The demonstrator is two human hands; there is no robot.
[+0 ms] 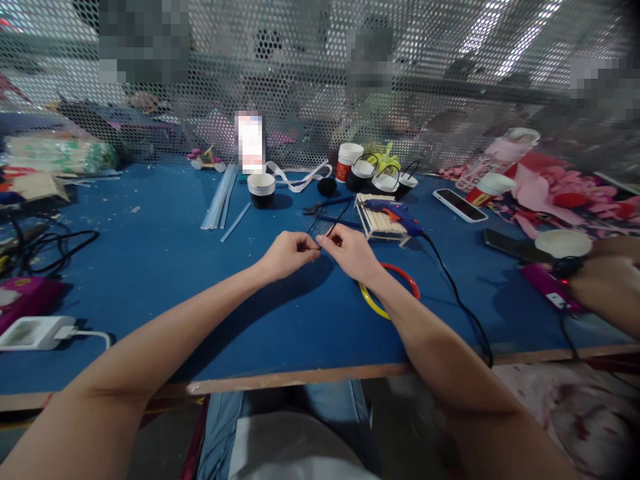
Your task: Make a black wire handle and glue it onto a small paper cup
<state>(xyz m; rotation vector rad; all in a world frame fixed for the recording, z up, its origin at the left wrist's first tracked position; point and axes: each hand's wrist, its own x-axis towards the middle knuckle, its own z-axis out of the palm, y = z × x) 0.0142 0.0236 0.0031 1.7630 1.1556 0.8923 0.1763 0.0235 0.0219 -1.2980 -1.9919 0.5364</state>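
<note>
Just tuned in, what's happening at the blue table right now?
A person sits at the blue table, both hands raised over its middle. The left hand and right hand meet, each with a pinching grip on a thin black wire that runs up and away. A red and yellow ring lies under the right wrist; a blue glue gun rests beyond.

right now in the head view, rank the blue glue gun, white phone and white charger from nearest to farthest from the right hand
1. Blue glue gun, just behind the right hand, to its right.
2. White phone, farther right and back.
3. White charger, far left, near the table edge.
</note>
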